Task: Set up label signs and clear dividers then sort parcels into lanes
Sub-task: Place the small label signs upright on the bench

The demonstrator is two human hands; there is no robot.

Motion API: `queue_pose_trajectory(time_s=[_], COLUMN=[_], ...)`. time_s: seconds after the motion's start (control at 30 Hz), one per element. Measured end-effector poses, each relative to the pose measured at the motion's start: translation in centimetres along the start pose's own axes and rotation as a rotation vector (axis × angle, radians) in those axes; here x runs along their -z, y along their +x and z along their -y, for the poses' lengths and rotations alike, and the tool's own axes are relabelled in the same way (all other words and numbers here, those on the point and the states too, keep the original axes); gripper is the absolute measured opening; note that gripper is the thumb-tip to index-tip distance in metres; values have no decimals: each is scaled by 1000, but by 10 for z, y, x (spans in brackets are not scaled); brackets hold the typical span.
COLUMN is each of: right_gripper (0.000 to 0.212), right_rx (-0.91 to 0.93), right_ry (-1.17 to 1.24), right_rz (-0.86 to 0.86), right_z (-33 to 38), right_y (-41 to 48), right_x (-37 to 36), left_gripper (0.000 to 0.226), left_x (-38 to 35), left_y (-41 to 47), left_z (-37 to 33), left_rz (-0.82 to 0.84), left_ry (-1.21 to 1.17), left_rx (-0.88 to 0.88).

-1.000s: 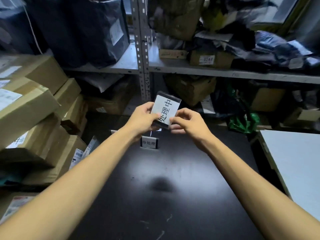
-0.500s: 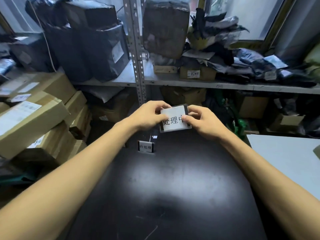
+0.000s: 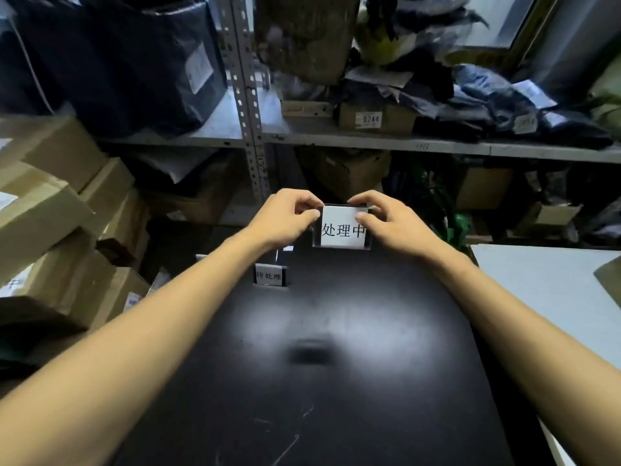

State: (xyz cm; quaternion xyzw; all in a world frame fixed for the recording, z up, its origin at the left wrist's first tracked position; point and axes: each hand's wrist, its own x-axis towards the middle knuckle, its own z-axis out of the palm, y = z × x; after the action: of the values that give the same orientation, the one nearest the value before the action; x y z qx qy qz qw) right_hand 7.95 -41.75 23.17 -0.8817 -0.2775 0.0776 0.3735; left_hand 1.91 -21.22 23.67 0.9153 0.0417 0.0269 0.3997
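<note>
Left hand [image 3: 285, 218] and right hand [image 3: 391, 223] pinch the clear acrylic label sign with white paper insert [image 3: 342, 228] by its upper corners, at the black tabletop's [image 3: 336, 381] far edge. Probably light, stiff, slippery; edges suit gripping.

The held sign [image 3: 342, 227] lies right of, seemingly behind, the standing sign [image 3: 270, 275].
</note>
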Motion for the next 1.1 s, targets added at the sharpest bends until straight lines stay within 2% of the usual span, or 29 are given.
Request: queue_pose_trajectory(time_s=[0.17, 0.33, 0.5, 0.63, 0.87, 1.1], right_gripper=[34, 57, 42, 42, 44, 43], right_rx=[93, 120, 45, 5, 19, 27], right_ry=[-235, -284, -341, -365, -446, -477], right_rz=[46, 305, 396, 401, 514, 581], right_z=[-40, -85, -128, -155, -163, -161], right_y=[29, 69, 90, 94, 95, 94], right_x=[-36, -81, -118, -143, -174, -192], left_gripper=[12, 14, 17, 17, 22, 23], left_x=[-32, -68, -109, -132, -143, -140], left_y=[19, 44, 64, 80, 77, 68], left_z=[37, 92, 131, 154, 180, 194], left_rz=[-48, -16, -15, -10, 130, 225], left_ry=[77, 139, 210, 312, 494, 547], left_rx=[70, 73, 130, 181, 223, 253])
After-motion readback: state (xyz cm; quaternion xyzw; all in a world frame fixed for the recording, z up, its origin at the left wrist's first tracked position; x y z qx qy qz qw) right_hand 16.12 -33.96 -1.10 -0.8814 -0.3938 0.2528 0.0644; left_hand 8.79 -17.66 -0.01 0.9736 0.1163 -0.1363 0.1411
